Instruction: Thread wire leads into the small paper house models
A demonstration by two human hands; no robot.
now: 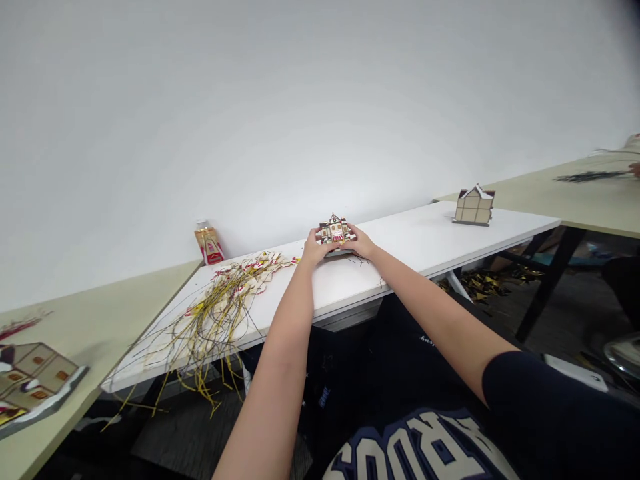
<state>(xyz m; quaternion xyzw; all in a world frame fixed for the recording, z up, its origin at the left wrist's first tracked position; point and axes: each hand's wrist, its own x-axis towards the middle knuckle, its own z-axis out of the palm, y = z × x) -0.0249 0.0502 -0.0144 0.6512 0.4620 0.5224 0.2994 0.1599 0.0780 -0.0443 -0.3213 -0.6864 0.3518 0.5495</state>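
Both my hands grip a small model house (pixel 335 230) from its two sides, just above or on the white table (pixel 395 240); whether its base touches the tabletop I cannot tell. The house front has small windows and a red-and-white striped awning. My left hand (pixel 316 249) wraps its left side, and my right hand (pixel 361 243) wraps its right side, thumbs near the lower front edge. Left of my left hand spreads a tangled pile of yellow and dark strands (pixel 225 293) with small white and red pieces among them.
A second model house (pixel 474 205) stands on the table's right part. A red-and-gold bottle (pixel 209 243) is by the wall. Another house (pixel 37 380) sits on the left table. At far right, a person's hand (pixel 635 170) is near dark strands (pixel 590 177).
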